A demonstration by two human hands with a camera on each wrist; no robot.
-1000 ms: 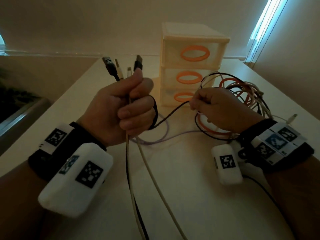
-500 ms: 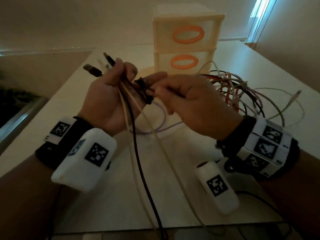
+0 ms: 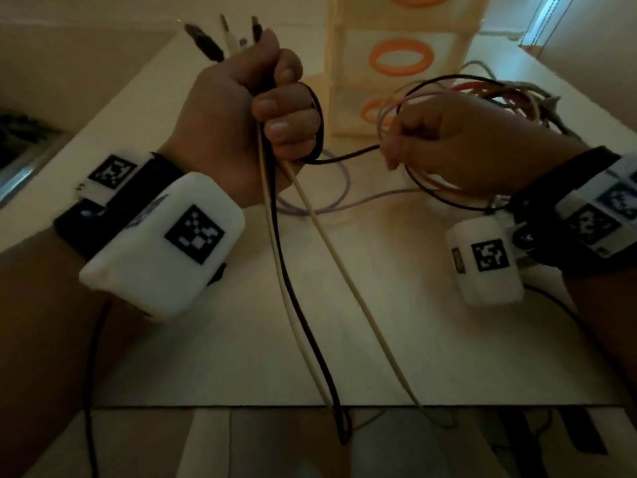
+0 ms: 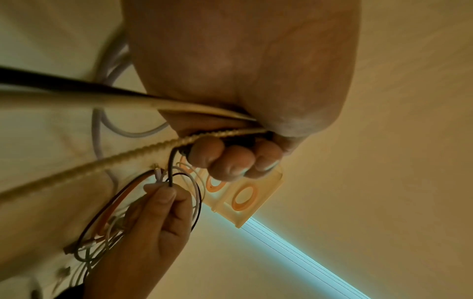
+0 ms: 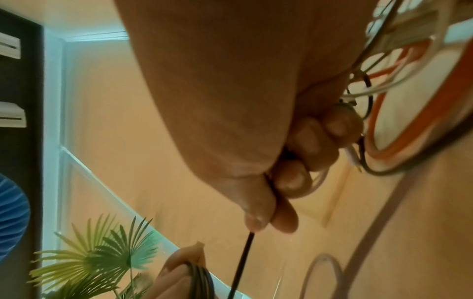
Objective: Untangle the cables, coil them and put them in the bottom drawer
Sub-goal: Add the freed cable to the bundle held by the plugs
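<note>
My left hand is a fist round a bundle of cables, black and cream, with their plugs sticking up above the thumb. The strands hang over the table's front edge. A black cable loops round the left fingers and runs right to my right hand, which pinches it between thumb and forefinger. Behind the right hand lies a tangle of orange, black and white cables. The cream drawer unit, with orange ring handles, stands at the back; its drawers look closed.
A pale purple cable curls on the white table between the hands. The table's front edge runs across the bottom of the head view. A wall and window blind stand at the right. A green plant shows in the right wrist view.
The hands, together half a second ago, have drawn apart. My right hand moved right, pulling the black cable taut from the left fist. The left hand rose.
</note>
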